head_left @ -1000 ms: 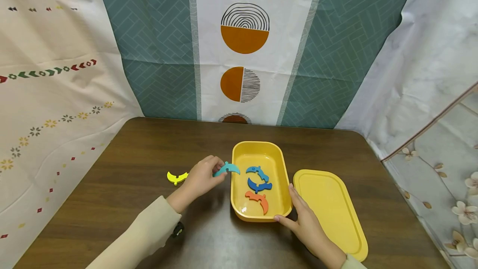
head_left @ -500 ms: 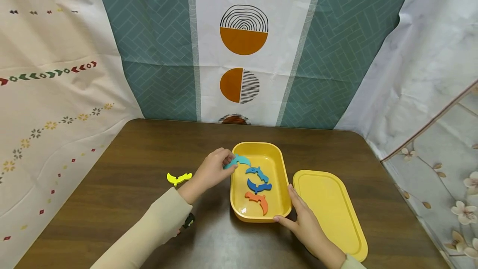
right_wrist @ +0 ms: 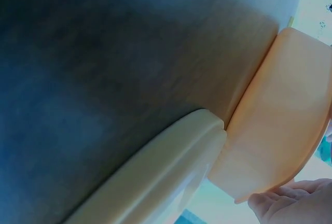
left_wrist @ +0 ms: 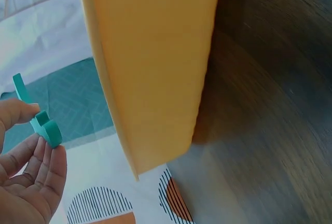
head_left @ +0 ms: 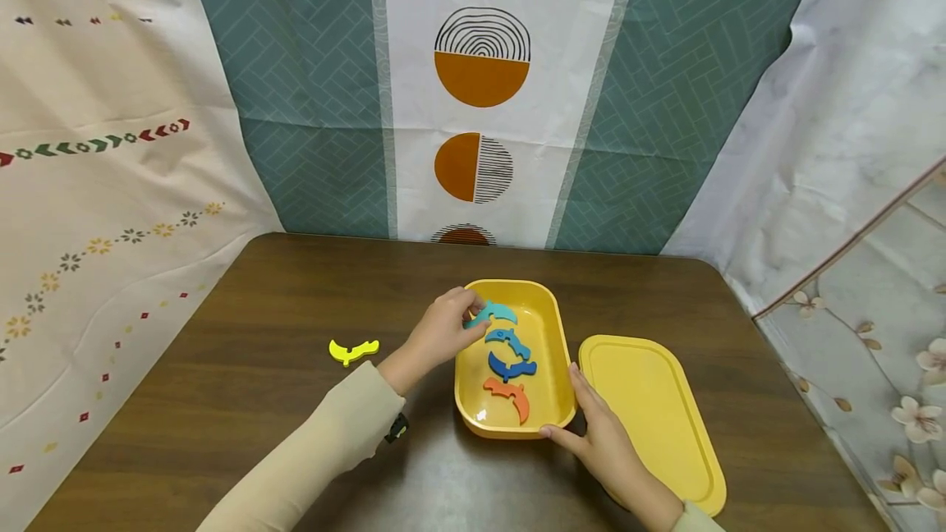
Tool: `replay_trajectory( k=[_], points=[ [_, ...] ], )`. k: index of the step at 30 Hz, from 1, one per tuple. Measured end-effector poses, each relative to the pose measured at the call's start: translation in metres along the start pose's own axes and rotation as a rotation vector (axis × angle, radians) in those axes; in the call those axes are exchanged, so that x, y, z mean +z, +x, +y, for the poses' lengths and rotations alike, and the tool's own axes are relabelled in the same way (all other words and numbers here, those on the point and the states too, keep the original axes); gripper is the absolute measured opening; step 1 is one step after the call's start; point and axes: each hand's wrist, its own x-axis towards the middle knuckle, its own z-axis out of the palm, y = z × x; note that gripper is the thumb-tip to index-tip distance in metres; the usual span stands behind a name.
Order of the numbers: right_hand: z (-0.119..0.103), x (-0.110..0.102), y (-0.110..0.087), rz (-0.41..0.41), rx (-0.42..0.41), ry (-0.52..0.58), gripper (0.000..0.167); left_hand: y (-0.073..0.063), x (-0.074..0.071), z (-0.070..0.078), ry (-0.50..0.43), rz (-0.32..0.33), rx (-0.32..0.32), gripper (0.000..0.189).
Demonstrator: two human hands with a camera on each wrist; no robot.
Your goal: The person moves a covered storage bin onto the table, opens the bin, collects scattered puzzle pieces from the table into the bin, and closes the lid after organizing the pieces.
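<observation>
Behind the dark wooden table [head_left: 244, 368] hang patterned cloths: a teal herringbone sheet with a white centre strip bearing orange and black half-circles, a cream sheet with small floral and arrow motifs to the left, and a pale floral sheet to the right. On the table, right of centre, stands an open yellow box [head_left: 556, 327], rectangular with rounded corners. Its yellow lid [head_left: 650, 409] lies flat on the table just beside the box on the right, touching or nearly touching its wall in the right wrist view. Inside the box lie three curved flat pieces in a row: a light blue piece [head_left: 510, 343], a dark blue piece [head_left: 512, 368] and an orange piece [head_left: 510, 397] nearest the person. A yellow piece [head_left: 353, 350] of the same shape lies on the table well to the left of the box. The left hand [head_left: 443, 328] is over the box's left rim, fingers [left_wrist: 21, 112] and thumb pinching a teal piece [head_left: 493, 313] that is held above the far left part of the box interior. The right hand [head_left: 599, 433] rests against the near right corner of the box, fingers straight along the wall, thumb on the near side, grasping nothing.
</observation>
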Motion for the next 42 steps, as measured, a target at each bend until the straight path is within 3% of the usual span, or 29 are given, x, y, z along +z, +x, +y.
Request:
replay_trajectory(
  k=[8,23,32,42],
  points=[
    [0.000,0.002,0.001,0.000,0.001,-0.002,0.095,0.009,0.011,0.003,0.028,-0.054,0.024,0.017],
    [0.000,0.001,0.002,-0.010,0.000,-0.002,0.095,0.019,0.031,-0.003,0.153,-0.201,-0.001,0.019],
    [0.004,0.002,0.001,-0.016,0.015,-0.005,0.095,0.025,0.044,-0.006,0.179,-0.276,0.008,0.018],
    [0.003,0.001,0.002,-0.031,0.031,0.006,0.094,0.025,0.052,-0.009,0.262,-0.355,0.010,0.015]
  ],
)
